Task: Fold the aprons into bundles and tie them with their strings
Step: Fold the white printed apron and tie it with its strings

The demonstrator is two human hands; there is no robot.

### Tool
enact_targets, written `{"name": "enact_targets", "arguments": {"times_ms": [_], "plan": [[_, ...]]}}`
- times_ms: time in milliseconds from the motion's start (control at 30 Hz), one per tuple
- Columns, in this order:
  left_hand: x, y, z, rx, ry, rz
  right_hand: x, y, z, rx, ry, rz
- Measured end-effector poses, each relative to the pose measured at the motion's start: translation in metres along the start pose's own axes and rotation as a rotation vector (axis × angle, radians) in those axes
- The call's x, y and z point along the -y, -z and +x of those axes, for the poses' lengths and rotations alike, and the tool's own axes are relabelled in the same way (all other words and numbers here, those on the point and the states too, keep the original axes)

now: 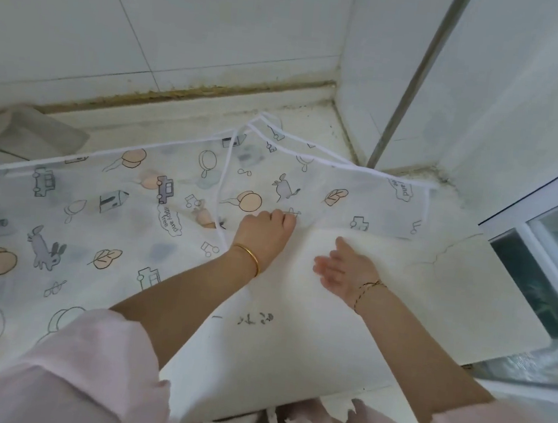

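A thin, see-through white apron (74,210) with printed rabbits, leaves, balloons and little trucks lies spread flat over the pale counter (468,293). Its white-trimmed edge runs along the back, and a narrower part reaches right toward the corner. My left hand (263,232), with a gold bangle on the wrist, rests near the middle with curled fingers pinching the fabric beside a white seam. My right hand (342,269) hovers just to the right over bare counter, fingers spread and holding nothing. No strings are clearly visible.
White tiled walls (153,19) close the back, with a stained joint along the counter's rear edge. A grey pipe (419,71) runs down in the right corner. A window frame (545,218) lies at the right. A grey object (34,137) sits at the far left.
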State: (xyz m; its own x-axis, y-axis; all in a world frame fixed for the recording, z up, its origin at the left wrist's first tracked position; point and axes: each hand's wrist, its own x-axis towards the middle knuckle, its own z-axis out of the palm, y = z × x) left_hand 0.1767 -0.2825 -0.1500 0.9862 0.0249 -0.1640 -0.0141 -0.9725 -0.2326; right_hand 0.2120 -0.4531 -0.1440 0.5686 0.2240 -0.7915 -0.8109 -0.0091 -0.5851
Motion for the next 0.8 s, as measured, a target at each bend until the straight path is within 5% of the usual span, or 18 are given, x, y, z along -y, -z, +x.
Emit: {"name": "enact_targets", "arguments": {"times_ms": [100,200,400,667,733,800], "plan": [[0.000,0.000,-0.006,-0.084,-0.053,0.035,0.006,0.002,0.019,0.053,0.024,0.417],[0.000,0.006,-0.011,-0.150,-0.080,0.040,0.013,-0.003,0.030,0.033,0.049,0.419],[0.018,0.010,-0.022,0.293,-0.258,-0.096,0.042,0.005,0.030,-0.196,0.153,0.748],[0.011,0.018,-0.035,0.551,-0.442,-0.337,0.035,0.021,0.028,-0.366,0.211,0.290],[0.011,0.019,-0.035,0.642,-0.343,-0.634,0.031,0.021,0.024,-0.568,0.253,0.170],[0.017,0.021,-0.030,0.511,-0.203,-0.902,0.027,0.019,0.013,-0.845,0.440,0.205]]}}
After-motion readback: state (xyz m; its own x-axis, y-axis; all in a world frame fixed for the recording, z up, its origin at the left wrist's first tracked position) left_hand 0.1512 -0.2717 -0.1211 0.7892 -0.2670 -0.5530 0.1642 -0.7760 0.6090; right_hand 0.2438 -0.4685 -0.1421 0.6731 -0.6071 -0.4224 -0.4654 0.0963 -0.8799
